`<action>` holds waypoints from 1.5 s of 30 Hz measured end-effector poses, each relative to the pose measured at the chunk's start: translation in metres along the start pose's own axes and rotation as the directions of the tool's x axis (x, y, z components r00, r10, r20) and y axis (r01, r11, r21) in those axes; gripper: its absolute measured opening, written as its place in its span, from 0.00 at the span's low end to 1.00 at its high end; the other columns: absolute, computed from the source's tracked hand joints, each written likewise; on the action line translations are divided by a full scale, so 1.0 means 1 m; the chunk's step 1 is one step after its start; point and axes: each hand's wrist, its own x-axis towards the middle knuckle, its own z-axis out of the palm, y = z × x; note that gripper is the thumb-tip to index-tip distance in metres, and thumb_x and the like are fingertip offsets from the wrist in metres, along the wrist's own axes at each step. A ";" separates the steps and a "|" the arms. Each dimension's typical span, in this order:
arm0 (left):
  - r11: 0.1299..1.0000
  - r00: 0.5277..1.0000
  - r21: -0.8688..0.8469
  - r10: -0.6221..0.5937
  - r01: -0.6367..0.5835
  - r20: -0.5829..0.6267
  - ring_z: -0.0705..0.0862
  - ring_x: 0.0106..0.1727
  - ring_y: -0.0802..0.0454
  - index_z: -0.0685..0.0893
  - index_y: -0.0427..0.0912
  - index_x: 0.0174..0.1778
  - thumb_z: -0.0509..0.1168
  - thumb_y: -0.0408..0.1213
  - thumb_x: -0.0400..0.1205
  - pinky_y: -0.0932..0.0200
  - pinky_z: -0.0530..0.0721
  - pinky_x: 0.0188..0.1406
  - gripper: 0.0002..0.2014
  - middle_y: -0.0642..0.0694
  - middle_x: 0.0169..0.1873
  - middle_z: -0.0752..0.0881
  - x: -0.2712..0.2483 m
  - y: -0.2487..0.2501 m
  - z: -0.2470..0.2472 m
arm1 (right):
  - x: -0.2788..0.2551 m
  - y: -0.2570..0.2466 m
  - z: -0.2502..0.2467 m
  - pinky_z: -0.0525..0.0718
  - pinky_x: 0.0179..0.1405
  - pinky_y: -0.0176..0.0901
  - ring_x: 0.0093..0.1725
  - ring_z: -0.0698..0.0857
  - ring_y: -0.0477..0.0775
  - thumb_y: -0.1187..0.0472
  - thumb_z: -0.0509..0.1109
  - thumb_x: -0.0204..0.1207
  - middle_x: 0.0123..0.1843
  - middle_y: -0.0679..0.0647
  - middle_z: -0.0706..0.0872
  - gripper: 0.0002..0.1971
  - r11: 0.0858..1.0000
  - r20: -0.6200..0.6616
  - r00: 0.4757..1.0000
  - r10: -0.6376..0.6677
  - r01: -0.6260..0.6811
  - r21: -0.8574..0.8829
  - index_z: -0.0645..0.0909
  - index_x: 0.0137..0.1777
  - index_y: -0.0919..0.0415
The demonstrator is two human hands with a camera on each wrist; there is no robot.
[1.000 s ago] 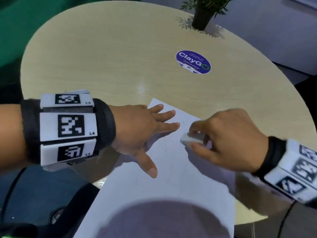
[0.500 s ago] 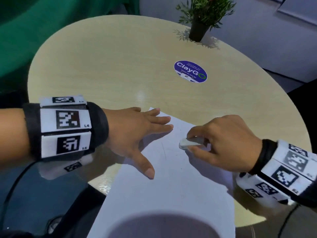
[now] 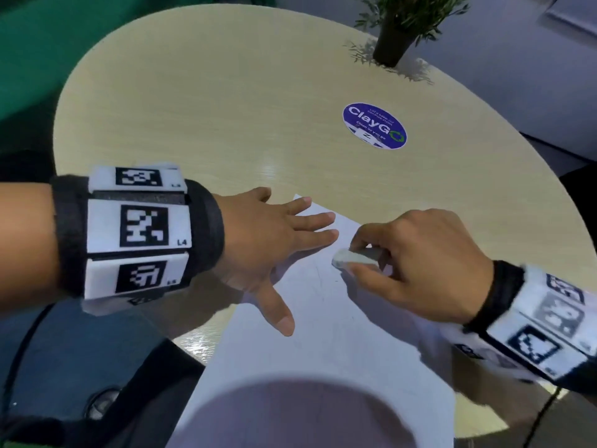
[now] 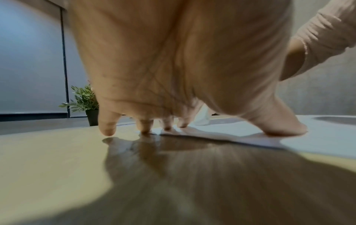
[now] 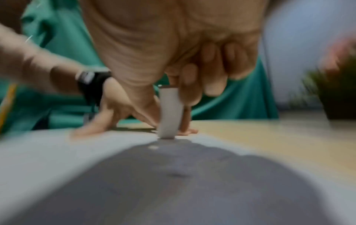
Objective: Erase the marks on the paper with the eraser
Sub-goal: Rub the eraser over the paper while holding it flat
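Observation:
A white sheet of paper [image 3: 326,347] lies at the near edge of the round table, with faint pencil marks [image 3: 319,279] near its middle. My left hand [image 3: 274,250] lies flat with spread fingers on the paper's far left corner, pressing it down; the left wrist view shows the fingertips [image 4: 144,129] on the paper [image 4: 318,141]. My right hand [image 3: 416,263] pinches a white eraser [image 3: 352,257] between thumb and fingers. In the right wrist view the eraser [image 5: 170,112] stands on end with its tip touching the paper [image 5: 57,159].
The pale wooden table [image 3: 226,108] carries a round blue "ClayGo" sticker [image 3: 374,126] and a small potted plant [image 3: 397,30] at the far side. A green surface [image 3: 38,43] lies beyond the table at left. A dark round shadow covers the paper's near end.
The right hand has shifted the eraser slightly left toward the left fingertips on the paper. The left hand stays flat on the corner. The head view has moved.

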 end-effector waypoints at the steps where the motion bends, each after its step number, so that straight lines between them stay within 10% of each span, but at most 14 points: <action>1: 1.000 1.000 0.002 0.000 0.000 0.006 0.30 0.82 0.53 0.29 0.56 0.81 0.60 0.78 0.65 0.39 0.46 0.81 0.60 0.60 0.80 0.27 0.000 0.000 0.000 | -0.004 -0.004 0.001 0.58 0.21 0.34 0.21 0.78 0.54 0.39 0.59 0.69 0.18 0.43 0.76 0.17 1.000 0.050 0.998 -0.023 0.024 -0.005 0.80 0.31 0.50; 35: 0.997 0.994 -0.001 -0.074 0.075 0.079 0.26 0.80 0.54 0.24 0.52 0.79 0.59 0.78 0.64 0.26 0.43 0.75 0.63 0.60 0.77 0.22 -0.002 0.002 -0.005 | 0.001 -0.010 0.002 0.72 0.25 0.41 0.28 0.83 0.56 0.38 0.58 0.68 0.24 0.46 0.84 0.19 0.983 0.163 0.971 -0.175 0.182 -0.027 0.82 0.36 0.50; 45: 0.997 0.995 -0.002 -0.072 0.072 0.062 0.28 0.81 0.53 0.24 0.52 0.79 0.60 0.78 0.64 0.25 0.44 0.75 0.63 0.60 0.78 0.23 -0.002 0.003 -0.003 | 0.009 0.004 -0.001 0.61 0.23 0.37 0.26 0.83 0.53 0.32 0.53 0.69 0.20 0.42 0.80 0.23 0.995 0.069 0.993 -0.099 0.100 0.000 0.84 0.35 0.45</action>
